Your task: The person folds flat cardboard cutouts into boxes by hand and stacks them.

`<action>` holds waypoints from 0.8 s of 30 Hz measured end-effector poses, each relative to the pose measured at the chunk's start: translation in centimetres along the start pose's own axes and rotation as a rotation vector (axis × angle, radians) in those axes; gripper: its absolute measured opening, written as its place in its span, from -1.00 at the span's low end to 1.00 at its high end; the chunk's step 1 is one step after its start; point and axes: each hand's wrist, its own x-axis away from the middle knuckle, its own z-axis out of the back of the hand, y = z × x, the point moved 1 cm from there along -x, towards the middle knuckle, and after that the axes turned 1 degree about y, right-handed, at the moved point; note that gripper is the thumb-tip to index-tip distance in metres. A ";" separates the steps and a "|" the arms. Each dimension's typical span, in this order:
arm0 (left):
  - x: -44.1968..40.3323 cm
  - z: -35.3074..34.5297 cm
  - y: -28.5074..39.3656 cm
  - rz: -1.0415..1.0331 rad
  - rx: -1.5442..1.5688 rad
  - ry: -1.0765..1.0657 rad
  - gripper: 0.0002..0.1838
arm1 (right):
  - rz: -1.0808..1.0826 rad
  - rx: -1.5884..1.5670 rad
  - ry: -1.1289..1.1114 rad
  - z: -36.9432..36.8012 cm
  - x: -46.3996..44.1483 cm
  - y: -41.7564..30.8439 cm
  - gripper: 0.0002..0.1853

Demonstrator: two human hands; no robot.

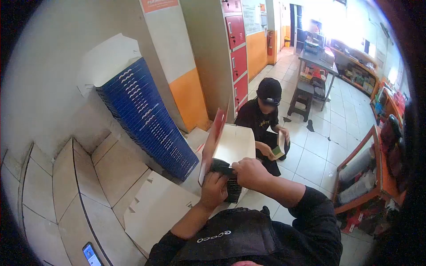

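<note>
In front of me is a partly folded cardboard box (233, 139), white inside, with a red flap (214, 142) standing up along its left side. A dark panel or piece (222, 167) lies at its near edge, between my hands; its exact kind is hard to make out. My left hand (214, 190) is closed at the near left corner, fingers on the dark edge. My right hand (252, 172) is closed on the near right edge, thumb and fingers pinching it. Beneath the box is a stack of dark-edged cardboard (233, 190), partly hidden by my hands.
A tall leaning stack of blue boxes (144, 117) stands at left by the tiled steps. A flat white cardboard sheet (157, 208) and a phone (92, 255) lie on the steps. Across from me a crouching person (262, 119) holds a small box (279, 146). An orange shelf (377, 170) stands right.
</note>
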 end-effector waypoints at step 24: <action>0.0 0.0 0.7 -0.087 -0.019 -0.021 -0.86 | -0.023 0.172 0.265 -1.5 -9.0 10.1 -0.68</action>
